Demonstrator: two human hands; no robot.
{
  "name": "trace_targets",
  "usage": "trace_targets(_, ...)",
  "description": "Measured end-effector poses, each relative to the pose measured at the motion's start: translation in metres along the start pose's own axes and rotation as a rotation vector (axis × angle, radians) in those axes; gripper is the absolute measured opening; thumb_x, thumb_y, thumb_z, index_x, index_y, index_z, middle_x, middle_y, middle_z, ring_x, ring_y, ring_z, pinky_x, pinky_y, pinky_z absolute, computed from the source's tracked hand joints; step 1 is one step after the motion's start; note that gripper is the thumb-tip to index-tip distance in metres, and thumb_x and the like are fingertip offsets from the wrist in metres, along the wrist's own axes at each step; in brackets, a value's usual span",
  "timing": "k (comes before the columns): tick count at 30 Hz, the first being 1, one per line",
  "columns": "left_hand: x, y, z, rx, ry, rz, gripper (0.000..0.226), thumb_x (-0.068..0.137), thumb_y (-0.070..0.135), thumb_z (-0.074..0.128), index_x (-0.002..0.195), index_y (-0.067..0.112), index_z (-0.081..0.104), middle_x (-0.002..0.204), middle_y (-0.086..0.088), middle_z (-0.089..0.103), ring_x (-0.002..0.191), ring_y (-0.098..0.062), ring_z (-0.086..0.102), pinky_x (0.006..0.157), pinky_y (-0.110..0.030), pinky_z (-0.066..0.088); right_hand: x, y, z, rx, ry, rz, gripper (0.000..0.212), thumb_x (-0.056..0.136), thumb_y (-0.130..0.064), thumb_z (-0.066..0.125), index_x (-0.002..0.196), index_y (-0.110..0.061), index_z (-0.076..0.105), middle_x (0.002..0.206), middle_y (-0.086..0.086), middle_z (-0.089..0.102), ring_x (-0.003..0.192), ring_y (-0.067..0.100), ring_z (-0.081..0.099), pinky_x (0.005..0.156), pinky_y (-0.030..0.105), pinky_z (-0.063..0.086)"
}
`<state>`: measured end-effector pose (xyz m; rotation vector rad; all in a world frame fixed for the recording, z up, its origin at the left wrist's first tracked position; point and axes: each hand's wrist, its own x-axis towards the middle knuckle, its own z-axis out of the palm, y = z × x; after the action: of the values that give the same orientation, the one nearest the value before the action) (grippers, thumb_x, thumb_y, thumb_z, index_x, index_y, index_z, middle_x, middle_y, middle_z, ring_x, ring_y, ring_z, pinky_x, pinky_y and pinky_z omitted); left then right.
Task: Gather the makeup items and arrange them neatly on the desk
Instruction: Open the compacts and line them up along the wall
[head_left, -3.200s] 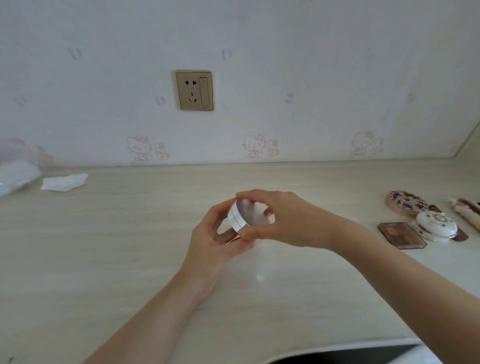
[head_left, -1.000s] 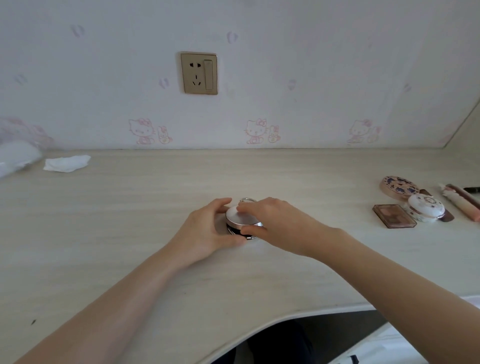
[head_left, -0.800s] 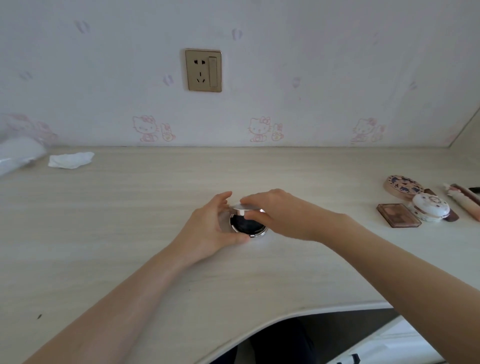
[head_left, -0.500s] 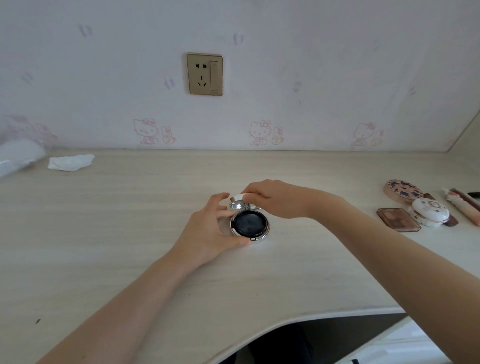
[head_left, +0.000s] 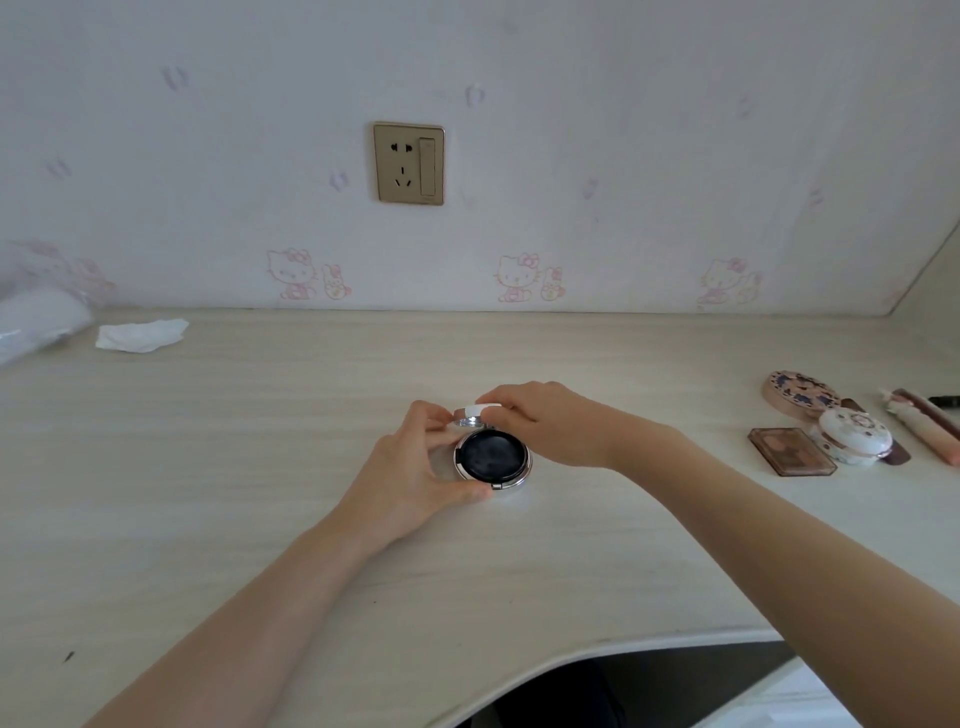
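Black inside now shows in the compact (head_left: 492, 456), mid-tabletop (head_left: 260, 467): its lid (head_left: 475, 414), shut a second ago, has been swung up, so it is being checked rather than placed. Left hand (head_left: 415, 467) grips the base; right hand (head_left: 545, 423) pinches the raised lid, wrist arched over it.

Blurred white bundle (head_left: 36, 325), cut off left.

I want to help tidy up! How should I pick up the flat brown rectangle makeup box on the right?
Pinch the brown palette by its two long edges, coming straight down from above. It lies flat on the desk, so only its thin sides offer a hold. Its right end sits close against the white round compact, so grip nearer the left end.
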<state>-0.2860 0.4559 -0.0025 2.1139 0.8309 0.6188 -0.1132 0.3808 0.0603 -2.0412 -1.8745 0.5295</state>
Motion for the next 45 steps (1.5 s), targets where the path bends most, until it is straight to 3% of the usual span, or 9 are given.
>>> trace_targets(5,-0.001,0.002,-0.001,-0.001,-0.025,0.002,0.087,0.059,0.039,0.088,0.128,0.032,0.034,0.103,0.040,0.059,0.124,0.007,0.042,0.095,-0.016,0.034,0.002,0.001,0.000,0.072,-0.001,0.049,0.034,0.099,-0.041,0.038,0.125,-0.027,0.055,0.111,-0.008,0.062,0.104,0.014,0.053,0.081,0.025,0.036)
trace_targets(9,-0.002,0.004,-0.001,0.017,-0.033,-0.011,0.096,0.060,0.043,0.086,0.136,0.032,0.028,0.120,0.027,0.060,0.123,0.001,0.045,0.092,-0.016,0.033,-0.010,0.005,-0.003,0.207,-0.017,0.062,0.048,0.098,-0.045,0.041,0.142,-0.029,0.038,0.129,-0.013,0.054,0.117,0.008,0.050,0.094,0.019,0.035)
trace_targets(13,-0.003,0.007,-0.002,0.044,-0.047,-0.053,0.102,0.062,0.045,0.084,0.141,0.029,0.022,0.131,0.019,0.055,0.123,-0.006,0.046,0.093,-0.020,0.032,-0.024,0.014,0.000,0.238,0.234,0.118,0.057,0.095,-0.046,0.045,0.147,-0.025,0.030,0.144,-0.004,0.045,0.125,0.015,0.050,0.104,0.029,0.037)
trace_targets(17,-0.010,0.006,-0.001,0.072,0.004,-0.066,0.077,0.064,0.046,0.083,0.122,0.026,0.038,0.127,0.012,0.057,0.110,-0.003,0.050,0.084,-0.019,0.035,-0.044,0.022,0.031,0.227,0.229,0.156,0.069,0.092,-0.048,0.050,0.149,-0.024,0.020,0.144,-0.003,0.045,0.128,0.014,0.045,0.104,0.027,0.036)
trace_targets(22,-0.016,0.006,0.002,0.138,0.049,0.048,0.053,0.072,0.048,0.076,0.115,0.028,0.055,0.117,0.014,0.061,0.111,-0.005,0.053,0.092,-0.024,0.042,-0.050,0.018,0.056,0.132,0.320,0.042,0.074,0.089,-0.045,0.058,0.146,-0.016,0.022,0.133,-0.007,0.054,0.119,0.014,0.047,0.082,0.001,0.026)
trace_targets(29,-0.004,0.004,0.003,0.133,0.057,0.163,0.042,0.076,0.043,0.075,0.115,0.033,0.062,0.110,0.017,0.065,0.106,-0.003,0.057,0.090,-0.021,0.043,-0.030,0.021,0.061,0.126,0.352,0.024,0.078,0.089,-0.038,0.062,0.149,-0.013,0.019,0.131,-0.002,0.056,0.119,0.020,0.052,0.095,0.031,0.042)
trace_targets(36,0.034,-0.013,-0.020,0.102,0.116,0.131,0.037,0.079,0.033,0.076,0.115,0.032,0.065,0.106,0.019,0.067,0.098,0.000,0.059,0.078,0.002,0.035,0.031,0.016,0.053,0.229,0.380,0.018,0.072,0.087,-0.030,0.065,0.145,-0.014,0.026,0.125,-0.001,0.062,0.113,0.021,0.057,0.088,0.028,0.043)
trace_targets(41,0.066,-0.037,-0.039,0.129,0.100,0.100,0.037,0.081,0.034,0.074,0.117,0.031,0.064,0.109,0.013,0.068,0.099,-0.003,0.059,0.079,-0.001,0.036,0.080,0.013,0.052,0.236,0.355,0.019,0.074,0.086,-0.034,0.065,0.146,-0.014,0.025,0.124,0.003,0.062,0.112,0.025,0.056,0.091,0.035,0.045)
trace_targets(45,0.091,-0.053,-0.051,0.183,0.095,0.097,0.039,0.084,0.034,0.071,0.121,0.028,0.062,0.113,0.009,0.067,0.105,-0.008,0.058,0.087,-0.018,0.040,0.113,0.014,0.051,0.226,0.350,0.024,0.070,0.086,-0.033,0.065,0.143,-0.013,0.028,0.118,0.005,0.064,0.108,0.026,0.058,0.089,0.039,0.047)
